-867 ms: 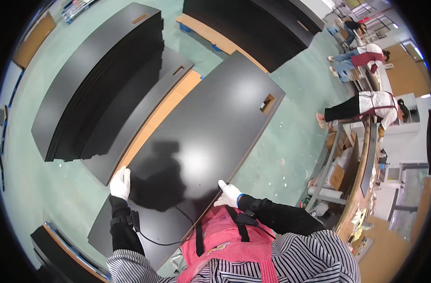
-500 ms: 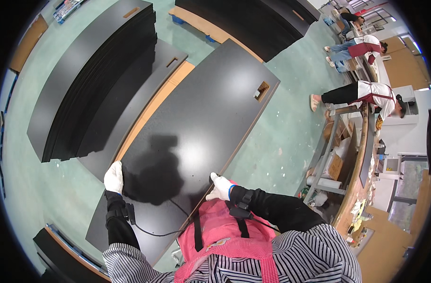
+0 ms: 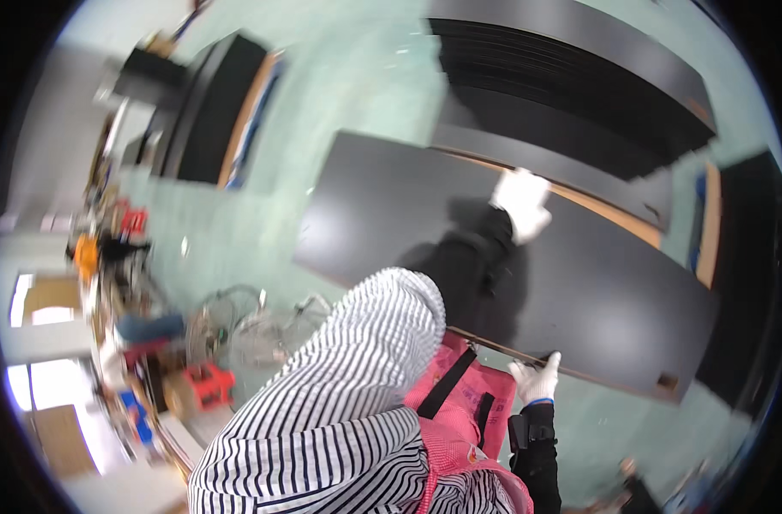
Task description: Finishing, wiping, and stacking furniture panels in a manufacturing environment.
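Observation:
A long dark grey panel [image 3: 596, 291] with a small rectangular cutout near one corner lies flat across my front. My left hand [image 3: 521, 204], in a white glove, reaches over it to the far long edge; motion blurs it, but its fingers appear closed over that edge. At the near edge, my gloved right hand [image 3: 537, 377] grips the panel, thumb on top and fingers hidden below. Black sleeves and wrist straps cover both forearms.
Beyond the panel stands a tall stack of dark panels [image 3: 571, 94] beside a light wooden board [image 3: 605, 212]. More dark stacks stand at the right [image 3: 746, 274] and far left [image 3: 207, 111]. A wire-caged fan [image 3: 258, 336] and a red stool [image 3: 209, 385] are at the left.
My view has swung left, and the panel now lies crosswise. My left arm now extends across the panel to its far edge. The right hand stays on the near edge.

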Tool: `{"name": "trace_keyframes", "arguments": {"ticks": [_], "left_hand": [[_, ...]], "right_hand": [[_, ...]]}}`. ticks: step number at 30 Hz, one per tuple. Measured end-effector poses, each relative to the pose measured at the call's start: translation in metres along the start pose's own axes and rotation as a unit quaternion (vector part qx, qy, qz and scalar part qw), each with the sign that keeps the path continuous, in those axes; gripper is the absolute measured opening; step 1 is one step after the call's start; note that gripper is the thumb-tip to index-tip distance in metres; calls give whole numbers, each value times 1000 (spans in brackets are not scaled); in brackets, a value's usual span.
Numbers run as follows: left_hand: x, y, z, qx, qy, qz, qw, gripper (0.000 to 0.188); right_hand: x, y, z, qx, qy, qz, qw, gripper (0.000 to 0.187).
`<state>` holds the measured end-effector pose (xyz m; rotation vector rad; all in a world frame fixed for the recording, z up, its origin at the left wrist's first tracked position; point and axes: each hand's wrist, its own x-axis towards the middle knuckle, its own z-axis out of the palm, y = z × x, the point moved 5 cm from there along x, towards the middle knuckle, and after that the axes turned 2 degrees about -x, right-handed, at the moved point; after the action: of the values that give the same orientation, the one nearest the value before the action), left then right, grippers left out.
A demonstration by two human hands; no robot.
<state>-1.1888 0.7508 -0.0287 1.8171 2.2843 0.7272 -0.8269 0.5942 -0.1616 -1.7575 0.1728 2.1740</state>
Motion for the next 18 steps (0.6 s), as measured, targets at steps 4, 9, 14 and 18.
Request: {"name": "trace_keyframes", "arguments": {"ticks": [4,9,14,18], "left_hand": [[-133,40,-33,-70,15,65,995,28],[-318,17,-96,-161,-326,-58,930,47],[-486,-147,-161,-158,-468,-274,825,52],[-511,-281,-260,17,-283,-440,852,47]], "right_hand": [[25,11,8,-144,-6,-49,988,96],[57,2,12,-92,34,-102,990,73],[65,11,39,-163,37,-130,977,61],[62,60,61,-159,-1,-128,979,55]]}}
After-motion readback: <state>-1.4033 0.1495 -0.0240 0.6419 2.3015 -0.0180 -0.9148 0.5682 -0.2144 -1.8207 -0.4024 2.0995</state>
